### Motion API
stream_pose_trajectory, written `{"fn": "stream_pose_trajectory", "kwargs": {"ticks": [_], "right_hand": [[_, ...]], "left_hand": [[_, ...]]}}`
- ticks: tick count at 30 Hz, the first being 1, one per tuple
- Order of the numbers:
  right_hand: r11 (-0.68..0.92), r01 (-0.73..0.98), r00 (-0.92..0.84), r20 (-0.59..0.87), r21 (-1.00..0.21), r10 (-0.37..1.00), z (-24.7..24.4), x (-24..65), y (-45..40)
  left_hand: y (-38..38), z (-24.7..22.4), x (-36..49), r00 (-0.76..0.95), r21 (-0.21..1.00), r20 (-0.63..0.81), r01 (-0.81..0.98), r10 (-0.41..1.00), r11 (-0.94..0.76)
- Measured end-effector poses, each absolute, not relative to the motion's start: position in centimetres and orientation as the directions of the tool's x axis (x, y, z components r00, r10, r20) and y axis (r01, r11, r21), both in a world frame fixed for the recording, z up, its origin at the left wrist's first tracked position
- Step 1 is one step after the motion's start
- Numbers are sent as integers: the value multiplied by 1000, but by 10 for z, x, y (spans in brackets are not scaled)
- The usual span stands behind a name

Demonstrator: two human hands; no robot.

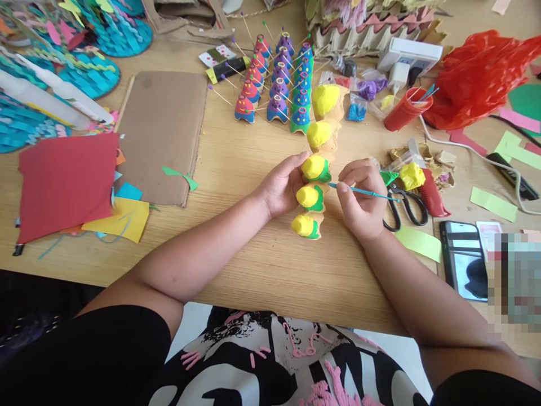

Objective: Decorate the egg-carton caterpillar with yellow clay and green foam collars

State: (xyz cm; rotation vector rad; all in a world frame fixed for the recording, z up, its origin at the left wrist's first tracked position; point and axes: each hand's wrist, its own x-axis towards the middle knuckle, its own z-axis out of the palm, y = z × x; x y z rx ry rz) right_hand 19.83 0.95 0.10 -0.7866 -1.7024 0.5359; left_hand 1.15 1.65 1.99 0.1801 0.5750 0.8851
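Observation:
A strip of egg-carton cups (331,138) runs away from me, each cup topped with yellow clay (313,167). Green clay (324,171) lies round the right side of the three nearest cups; the two far cups show bare carton below the yellow. My left hand (284,186) grips the strip from its left side, at the middle cups. Pinched in the fingers of my right hand (361,194) is a thin blue tool (367,192), its tip at the green clay of the middle cup.
Finished red, purple and blue-green cup strips (278,84) stand behind. Cardboard (163,129) and coloured paper (70,183) lie left. Right are scissors (408,206), a red cup (408,110), clay packets (372,87), a phone (464,260) and a white cable (469,151).

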Motion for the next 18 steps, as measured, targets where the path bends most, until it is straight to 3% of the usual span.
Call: {"fn": "stream_pose_trajectory", "kwargs": {"ticks": [4, 12, 18], "right_hand": [[708, 238, -199, 680, -665, 706, 0, 199, 12], [740, 302, -212, 714, -601, 667, -3, 200, 15], [737, 235, -206, 709, -633, 675, 0, 200, 13]], "left_hand": [[16, 20, 11, 487, 411, -379, -673, 787, 615], [18, 13, 8, 524, 308, -423, -685, 739, 661], [19, 14, 9, 537, 358, -354, -678, 765, 642]]}}
